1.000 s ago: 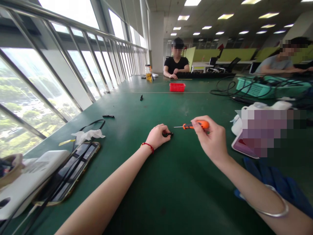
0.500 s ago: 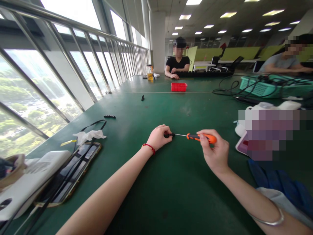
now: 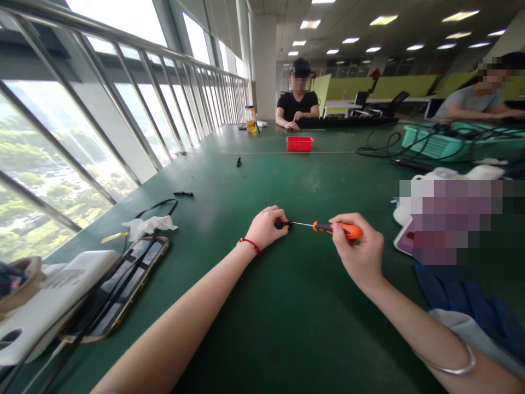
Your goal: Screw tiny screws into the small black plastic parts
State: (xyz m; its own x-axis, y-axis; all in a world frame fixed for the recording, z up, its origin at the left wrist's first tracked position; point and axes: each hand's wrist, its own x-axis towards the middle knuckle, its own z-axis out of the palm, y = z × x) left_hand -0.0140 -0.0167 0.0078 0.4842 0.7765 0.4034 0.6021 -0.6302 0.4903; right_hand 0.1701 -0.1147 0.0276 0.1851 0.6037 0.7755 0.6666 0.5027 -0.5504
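Observation:
Pinched in the fingers of my left hand (image 3: 268,226) is a small black part (image 3: 289,224), mostly hidden by the fingers. My right hand (image 3: 361,249) grips the orange and black handle of a screwdriver (image 3: 324,226). The screwdriver lies level, its thin metal shaft pointing left, and its tip meets the black part. Both hands are low over the green table (image 3: 262,312). Another small black piece (image 3: 238,162) stands farther off, and a longer black strip (image 3: 183,193) lies to the left.
A red tray (image 3: 299,144) sits toward the far side, where a person in black (image 3: 298,104) is seated. At left lie a phone (image 3: 123,290), cables and a white object (image 3: 57,301). A teal basket (image 3: 435,143) with cables and a blue cloth item (image 3: 463,301) are at right.
The view has shifted very slightly. My hands, the screwdriver and the black part keep nearly the same positions; the far person's hands have moved a little.

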